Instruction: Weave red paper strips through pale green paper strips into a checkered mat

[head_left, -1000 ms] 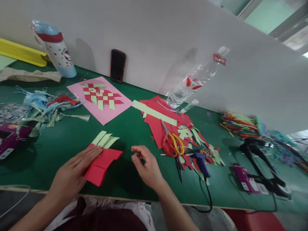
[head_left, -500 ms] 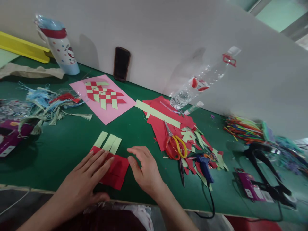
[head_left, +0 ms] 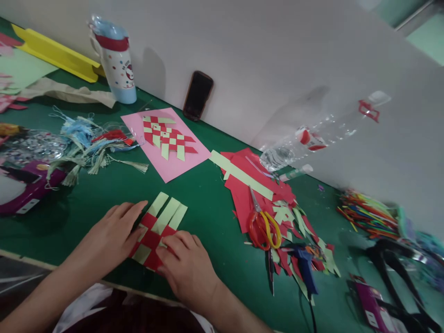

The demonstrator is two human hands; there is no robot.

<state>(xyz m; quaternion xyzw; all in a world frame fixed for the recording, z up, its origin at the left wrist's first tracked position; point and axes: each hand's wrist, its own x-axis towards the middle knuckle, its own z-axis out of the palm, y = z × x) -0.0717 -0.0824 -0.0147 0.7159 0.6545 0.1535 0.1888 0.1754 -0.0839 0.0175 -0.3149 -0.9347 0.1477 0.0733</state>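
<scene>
The red paper weave [head_left: 154, 238] now shows pale green strips crossing its squares, and it lies flat on the green surface [head_left: 204, 199] near the front edge. The left hand [head_left: 107, 236] has closed in along one side, and the right hand [head_left: 187, 270] has come down on its lower corner, both pressing open rather than clenched, with the pink sheet [head_left: 166, 171] beyond.

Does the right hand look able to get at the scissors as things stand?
Probably yes. The right hand rests on the woven paper, and only the green table seems to lie between it and the scissors. Nothing appears to block the way, though the hand would have to leave the weave.
</scene>
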